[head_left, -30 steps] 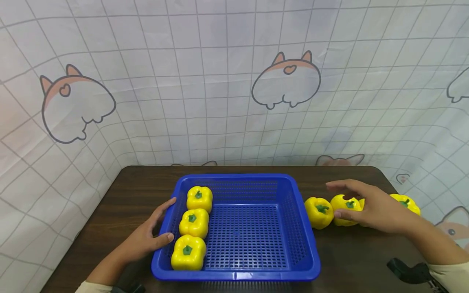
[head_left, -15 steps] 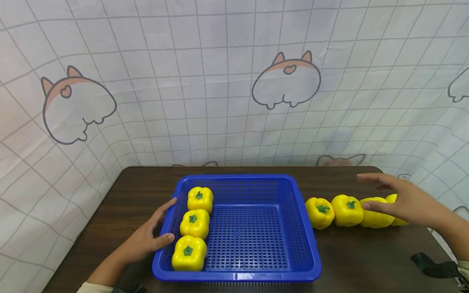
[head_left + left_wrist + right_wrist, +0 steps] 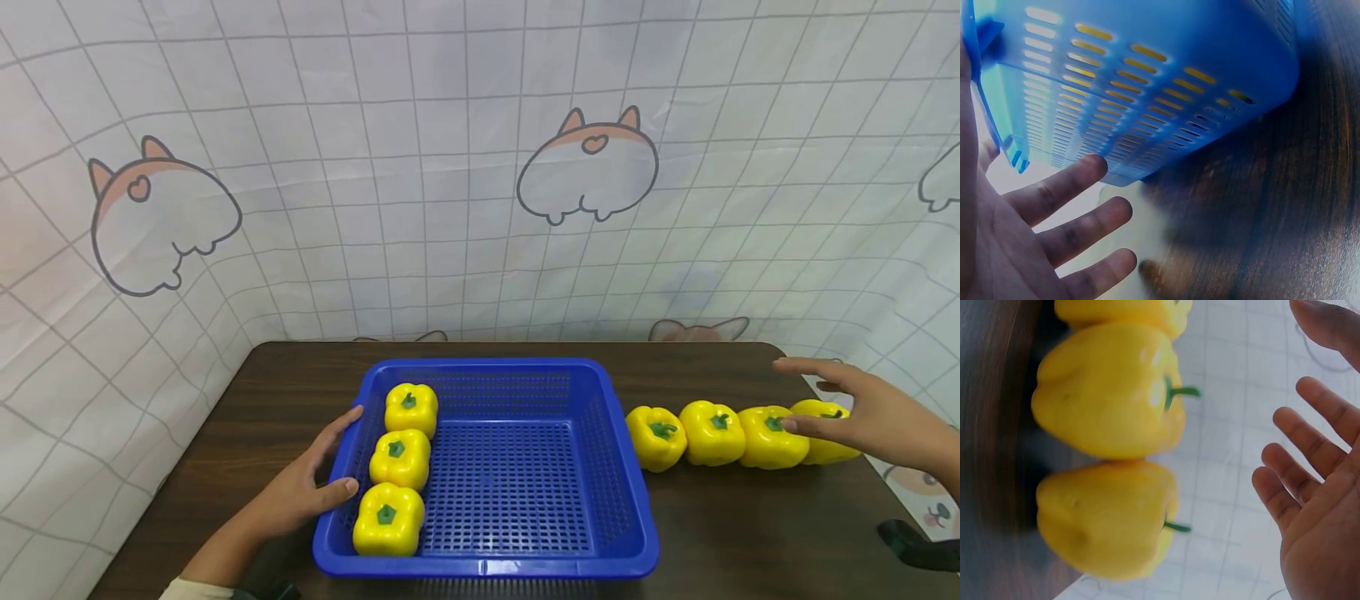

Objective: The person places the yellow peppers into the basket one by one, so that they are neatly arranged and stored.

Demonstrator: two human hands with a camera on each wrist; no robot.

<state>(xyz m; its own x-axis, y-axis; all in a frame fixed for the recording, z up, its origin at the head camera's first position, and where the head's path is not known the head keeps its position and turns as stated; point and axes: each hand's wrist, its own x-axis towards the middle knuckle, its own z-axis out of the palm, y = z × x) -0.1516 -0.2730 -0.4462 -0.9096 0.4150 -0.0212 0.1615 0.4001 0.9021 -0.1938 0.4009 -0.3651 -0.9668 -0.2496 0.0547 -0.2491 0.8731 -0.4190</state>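
My left hand (image 3: 300, 481) rests against the left side of a blue plastic basket (image 3: 480, 567), thumb and index finger at its rim. In the left wrist view, several extended fingers (image 3: 1085, 228) lie beside the slotted outer wall. A column of yellow bell peppers lines the basket's left side: a rear one (image 3: 411, 408), a middle one (image 3: 400, 460) and a front one (image 3: 387, 518). Over the right end of a row of yellow bell peppers (image 3: 772, 437) hovers my right hand (image 3: 873, 412), fingers spread and holding nothing. The right wrist view shows a gap between its fingers and the end pepper (image 3: 1107, 519).
Basket and peppers stand on a dark wood-grain table (image 3: 735, 533). The row's nearest pepper (image 3: 656, 437) sits close to the basket's right wall. Behind rises a white grid-patterned curtain (image 3: 450, 208) with cartoon animal prints. The table's right edge lies under my right hand.
My right hand has moved rightward along the row of peppers, uncovering those it hid before. The left hand, the basket and the peppers inside it stay in place.
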